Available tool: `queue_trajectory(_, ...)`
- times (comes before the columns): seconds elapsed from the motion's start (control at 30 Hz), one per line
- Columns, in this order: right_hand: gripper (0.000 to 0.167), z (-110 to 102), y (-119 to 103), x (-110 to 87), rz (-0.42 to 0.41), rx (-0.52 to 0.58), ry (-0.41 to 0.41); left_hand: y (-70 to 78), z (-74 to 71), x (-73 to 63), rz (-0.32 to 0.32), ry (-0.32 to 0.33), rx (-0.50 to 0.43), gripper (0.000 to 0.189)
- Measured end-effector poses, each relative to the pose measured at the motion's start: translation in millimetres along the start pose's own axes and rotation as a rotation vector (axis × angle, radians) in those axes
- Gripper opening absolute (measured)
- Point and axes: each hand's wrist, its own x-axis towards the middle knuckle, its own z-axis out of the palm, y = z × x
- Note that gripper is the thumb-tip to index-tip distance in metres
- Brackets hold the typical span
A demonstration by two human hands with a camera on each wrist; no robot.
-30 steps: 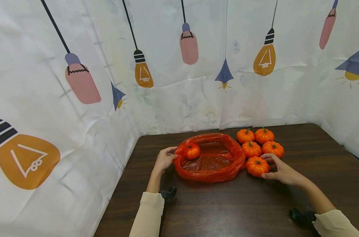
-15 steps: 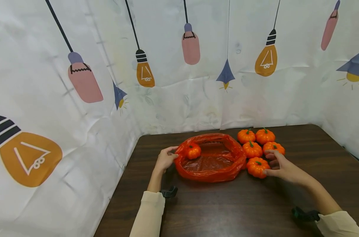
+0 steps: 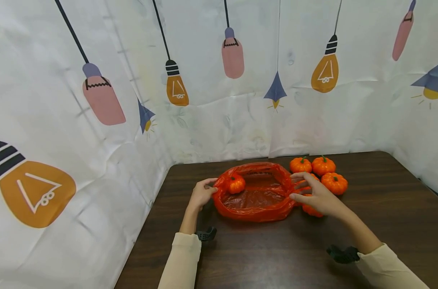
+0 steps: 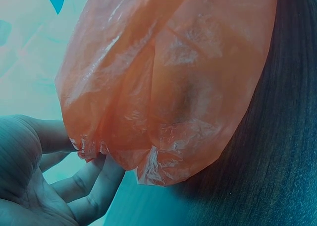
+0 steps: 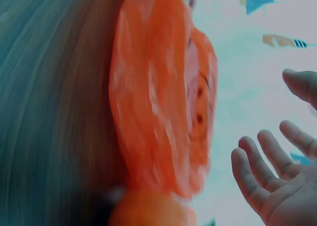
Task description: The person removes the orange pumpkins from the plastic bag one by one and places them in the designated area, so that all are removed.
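A red plastic bag (image 3: 255, 215) lies on the table with its mouth spread wide. One small orange pumpkin (image 3: 236, 184) is inside it, at the left. My left hand (image 3: 201, 194) pinches the bag's left rim; in the left wrist view, thumb and fingers meet at the crumpled edge of the film. Beside the right rim is my right hand (image 3: 319, 196), its fingers apart and holding nothing. The right wrist view shows those extended fingers (image 5: 267, 141) too. Behind and below this hand, a near orange pumpkin (image 3: 312, 210) is partly covered, and another is mostly hidden.
More orange pumpkins with green stems stand right of the bag: one at the right (image 3: 334, 183), two at the back, one of them in the corner by the bag (image 3: 300, 165). The dark wooden table (image 3: 251, 257) meets a printed white sheet (image 3: 219, 128) behind and at the sides.
My right hand was at the near pumpkin, drew off it, and has moved left to the bag's right rim. The left hand keeps its hold on the bag.
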Motion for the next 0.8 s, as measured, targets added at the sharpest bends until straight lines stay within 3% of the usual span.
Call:
queue_trajectory(0.23,0.052,40.1,-5.2,33.2,0.003,0.046,-0.070,-1.6,-0.5,0.7,-0.006,0.001,-0.015,0.035)
queue_trajectory(0.4,0.055,64.7,-0.1,59.7,0.070,0.066,-0.108,-1.8,-1.0,0.2,-0.011,0.000,-0.021,0.036)
queue_trajectory(0.53,0.057,79.6,4.2,78.4,0.117,0.059,-0.127,-1.4,-0.9,-0.7,-0.010,0.001,-0.023,0.036)
queue_trajectory(0.8,0.062,102.9,13.2,107.5,0.129,0.055,-0.149,-1.1,-0.4,1.6,0.005,-0.001,-0.030,0.035)
